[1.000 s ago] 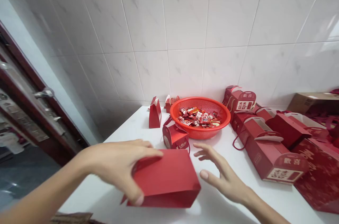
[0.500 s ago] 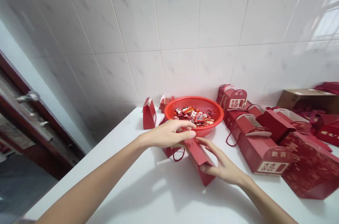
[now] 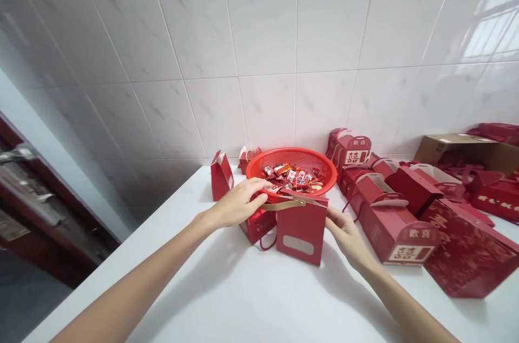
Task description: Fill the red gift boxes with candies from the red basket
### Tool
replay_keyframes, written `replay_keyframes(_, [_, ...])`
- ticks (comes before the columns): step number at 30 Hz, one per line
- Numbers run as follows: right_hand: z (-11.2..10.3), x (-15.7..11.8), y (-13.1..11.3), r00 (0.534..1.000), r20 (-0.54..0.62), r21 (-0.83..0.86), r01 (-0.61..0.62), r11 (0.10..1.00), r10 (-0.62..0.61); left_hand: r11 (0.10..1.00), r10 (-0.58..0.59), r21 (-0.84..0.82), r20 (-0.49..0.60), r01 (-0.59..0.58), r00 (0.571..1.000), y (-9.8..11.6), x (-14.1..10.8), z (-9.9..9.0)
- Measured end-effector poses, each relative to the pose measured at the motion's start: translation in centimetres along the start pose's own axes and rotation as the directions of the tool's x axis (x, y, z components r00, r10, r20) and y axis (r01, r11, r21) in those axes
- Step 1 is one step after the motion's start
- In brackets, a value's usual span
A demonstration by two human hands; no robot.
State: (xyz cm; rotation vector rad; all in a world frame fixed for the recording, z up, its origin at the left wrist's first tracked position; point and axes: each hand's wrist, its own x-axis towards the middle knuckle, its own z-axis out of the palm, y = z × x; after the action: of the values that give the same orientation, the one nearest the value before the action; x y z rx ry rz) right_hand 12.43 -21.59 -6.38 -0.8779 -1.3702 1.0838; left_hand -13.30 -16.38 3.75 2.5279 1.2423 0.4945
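Observation:
A red paper gift box (image 3: 298,232) with a pale oval window stands upright at the middle of the white table (image 3: 227,294). A gold strap handle (image 3: 284,205) is fixed to it by a round rivet and stretches out sideways. My left hand (image 3: 239,202) is at the strap's left end, thumb and fingers closing on it. From the right, my right hand (image 3: 344,232) grips the box's side edge, its fingertips partly hidden behind. Just beyond the box is a red plastic basket (image 3: 332,175) of wrapped candies (image 3: 294,176).
A smaller red box (image 3: 257,226) with a cord loop lies left of the gift box. Another red box (image 3: 221,178) stands behind my left hand. Several red boxes (image 3: 389,224) crowd the right side, near a cardboard carton (image 3: 446,145). A tiled wall (image 3: 267,105) rises behind.
The gift box has been turned and set upright, so its windowed face and strap now show. My left hand has shifted from its top to the strap. The view has turned slightly right.

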Motion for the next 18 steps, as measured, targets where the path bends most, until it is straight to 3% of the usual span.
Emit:
replay_keyframes(5, [-0.1,0.0,-0.2,0.998,-0.06,-0.057,0.009,0.998,-0.012,0.993,0.001,0.122,0.055,-0.007,0.998,-2.2,-0.2,0.3])
replay_keyframes(11, [-0.4,-0.2,0.7,0.98,-0.089,-0.329,0.139,0.934,-0.178,0.978,-0.106,0.185,0.067,0.092,0.992,-4.2,-1.8,-0.4])
replay_keyframes(16, [-0.3,-0.6,0.6,0.942,-0.083,-0.53,0.234,0.815,-0.325,0.897,-0.255,0.37,-0.013,0.242,0.967,-6.5,-2.7,-1.6])
replay_keyframes(18, [0.0,-0.7,0.5,0.934,-0.07,-0.55,0.257,0.794,-0.351,0.858,-0.297,0.408,-0.103,0.312,0.949,-7.3,-2.6,-1.8])
